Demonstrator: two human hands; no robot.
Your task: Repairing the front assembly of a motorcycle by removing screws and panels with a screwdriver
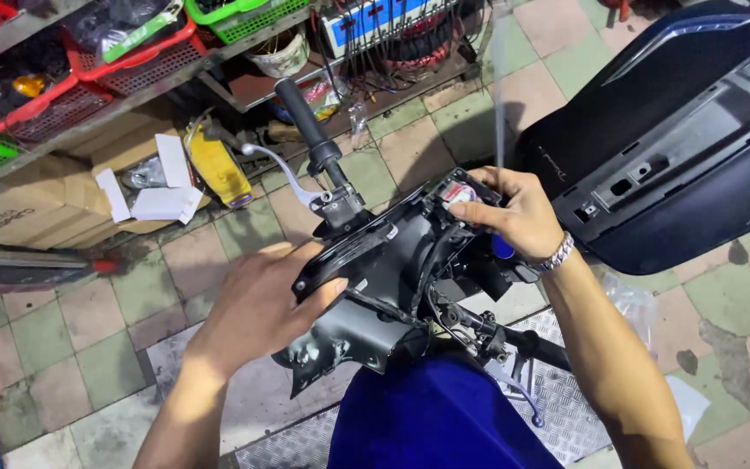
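A scooter's black handlebar housing [384, 260] sits in front of me with its cover off and wires showing. My left hand [258, 300] grips the housing's left edge, thumb pressed on the plastic. My right hand [514, 213] is closed around a screwdriver with a blue handle [503, 247], held upright at the housing's right side near a small round part [457, 193]. The left handlebar grip [304, 122] and silver brake lever [284, 169] stick up behind. A metal watch is on my right wrist.
A removed dark blue and black body panel [679, 148] lies on the tiled floor at right. The blue scooter body [431, 417] is below me on a metal tread plate [288, 443]. Shelves with red and green baskets [141, 52], a cardboard box [45, 200] and a yellow bottle [217, 169] stand behind.
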